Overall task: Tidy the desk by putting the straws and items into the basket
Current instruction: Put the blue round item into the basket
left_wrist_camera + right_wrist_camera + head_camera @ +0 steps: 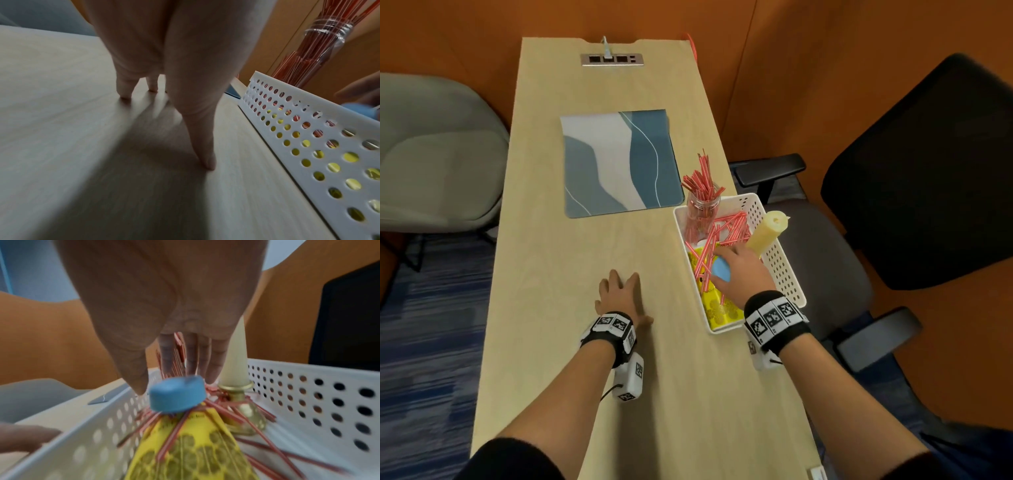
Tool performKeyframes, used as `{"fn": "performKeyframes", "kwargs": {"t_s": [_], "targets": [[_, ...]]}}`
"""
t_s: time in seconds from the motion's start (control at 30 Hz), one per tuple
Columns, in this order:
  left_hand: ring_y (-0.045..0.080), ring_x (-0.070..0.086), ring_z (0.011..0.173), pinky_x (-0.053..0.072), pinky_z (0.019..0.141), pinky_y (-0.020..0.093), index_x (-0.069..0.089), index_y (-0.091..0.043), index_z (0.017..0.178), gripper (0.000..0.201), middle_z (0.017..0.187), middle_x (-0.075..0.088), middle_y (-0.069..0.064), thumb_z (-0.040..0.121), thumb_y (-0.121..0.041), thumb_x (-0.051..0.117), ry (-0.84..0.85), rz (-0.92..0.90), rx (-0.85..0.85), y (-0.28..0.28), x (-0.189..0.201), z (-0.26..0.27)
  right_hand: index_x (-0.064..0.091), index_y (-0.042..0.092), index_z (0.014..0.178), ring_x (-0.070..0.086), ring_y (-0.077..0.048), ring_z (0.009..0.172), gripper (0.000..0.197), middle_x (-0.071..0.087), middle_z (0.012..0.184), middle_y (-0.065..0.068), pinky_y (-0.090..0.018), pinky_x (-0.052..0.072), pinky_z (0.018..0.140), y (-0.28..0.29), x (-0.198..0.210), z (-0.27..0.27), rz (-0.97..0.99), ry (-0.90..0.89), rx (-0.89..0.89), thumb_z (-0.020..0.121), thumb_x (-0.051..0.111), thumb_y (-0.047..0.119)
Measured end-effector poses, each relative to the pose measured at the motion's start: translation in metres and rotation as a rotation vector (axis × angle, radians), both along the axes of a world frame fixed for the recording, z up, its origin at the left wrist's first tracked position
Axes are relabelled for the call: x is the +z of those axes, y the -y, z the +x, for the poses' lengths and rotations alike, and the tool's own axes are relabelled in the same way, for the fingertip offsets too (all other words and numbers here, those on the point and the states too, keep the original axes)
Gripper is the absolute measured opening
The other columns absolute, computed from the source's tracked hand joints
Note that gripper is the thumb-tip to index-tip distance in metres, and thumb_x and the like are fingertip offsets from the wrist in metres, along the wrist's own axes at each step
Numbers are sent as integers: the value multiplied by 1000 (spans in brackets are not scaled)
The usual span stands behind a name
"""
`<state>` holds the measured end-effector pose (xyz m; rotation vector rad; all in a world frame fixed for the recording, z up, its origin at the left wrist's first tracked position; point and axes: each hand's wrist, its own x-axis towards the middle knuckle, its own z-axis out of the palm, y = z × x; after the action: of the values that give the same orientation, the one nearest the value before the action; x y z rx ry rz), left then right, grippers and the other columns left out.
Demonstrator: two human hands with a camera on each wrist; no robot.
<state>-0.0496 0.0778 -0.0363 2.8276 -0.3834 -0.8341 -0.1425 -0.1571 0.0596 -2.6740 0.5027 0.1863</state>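
A white perforated basket point(780, 267) sits at the desk's right edge. Inside it stand a clear jar of red straws point(702, 205) and a cream candle point(767, 229) on a brass holder. Loose red straws point(729, 226) lie across a yellow box point(717, 308). My right hand point(736, 267) reaches into the basket and holds a blue cap point(177, 394) between thumb and fingers; the cap rests on the straws. My left hand point(619, 294) lies flat on the bare desk, left of the basket wall point(308, 146), holding nothing.
A blue and white mat point(619, 161) lies at the middle of the desk, and a socket strip point(612, 59) is at the far end. A black office chair point(928, 171) stands on the right, a grey chair point(431, 154) on the left.
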Motion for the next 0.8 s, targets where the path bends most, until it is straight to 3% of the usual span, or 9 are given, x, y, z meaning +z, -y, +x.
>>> {"fn": "performKeyframes", "kwargs": {"t_s": [0.13, 0.2, 0.3, 0.37, 0.5, 0.6, 0.7, 0.73, 0.8], "targets": [[38, 10, 145, 36, 109, 57, 24, -34, 149, 108, 159, 4, 10, 62, -51, 87, -1, 26, -8, 3, -1, -3, 55, 18, 134, 48, -28, 117, 54, 51, 126, -8, -43, 45, 101, -3, -18, -8, 77, -43, 37, 83, 72, 23], [38, 14, 142, 38, 106, 56, 27, -33, 147, 104, 156, 10, 10, 63, -51, 86, 0, 28, -17, 3, 0, -2, 56, 18, 131, 48, -25, 116, 50, 52, 124, -7, -40, 45, 100, -5, -19, -17, 102, -4, 1, 84, 72, 23], [39, 34, 125, 44, 99, 48, 41, -23, 136, 78, 138, 33, 14, 74, -51, 78, 34, 55, -84, 10, 16, 11, 60, 23, 108, 56, -12, 86, 24, 58, 95, 4, -31, 48, 79, -9, -12, -35, 180, 92, -190, 88, 68, 32], [38, 45, 117, 44, 99, 43, 46, -20, 133, 65, 131, 42, 15, 82, -53, 69, 37, 93, -166, 23, 29, 35, 54, 24, 96, 57, -14, 68, 21, 58, 70, 5, -32, 47, 66, -10, -10, -49, 215, 91, -359, 90, 65, 40], [36, 56, 117, 46, 99, 38, 46, -18, 140, 54, 134, 51, 16, 89, -24, 63, -98, -189, -87, 62, 52, 89, 42, 19, 110, 55, -14, 63, 32, 56, 63, 4, -30, 37, 61, -12, -13, -84, 257, 156, -709, 92, 64, 36], [28, 58, 117, 45, 100, 32, 57, -14, 132, 51, 127, 61, 11, 87, 5, 40, -53, -413, -11, 101, 70, 117, 33, 17, 135, 60, -23, 80, 54, 62, 77, 0, -29, 39, 72, -17, -20, -101, 399, 226, -968, 92, 64, 29], [28, 62, 111, 48, 101, 36, 69, -20, 103, 55, 114, 68, 12, 83, 13, 29, -87, -581, 46, 133, 66, 136, 17, 28, 149, 60, -31, 111, 78, 63, 121, -12, -38, 50, 90, -20, -37, -109, 513, 313, -1186, 89, 68, 32], [28, 63, 105, 49, 98, 37, 68, -23, 90, 52, 105, 68, 12, 83, 14, 30, -92, -609, 59, 142, 61, 138, 13, 33, 150, 59, -32, 114, 83, 58, 130, -14, -42, 55, 88, -20, -41, -109, 564, 333, -1255, 88, 68, 34], [17, 63, 85, 49, 84, 31, 60, -18, 74, 43, 86, 63, 6, 87, 14, 34, -125, -632, 73, 155, 59, 135, 9, 40, 151, 63, -36, 106, 85, 50, 134, -13, -35, 62, 64, -20, -42, -108, 715, 350, -1372, 89, 67, 36]]}}
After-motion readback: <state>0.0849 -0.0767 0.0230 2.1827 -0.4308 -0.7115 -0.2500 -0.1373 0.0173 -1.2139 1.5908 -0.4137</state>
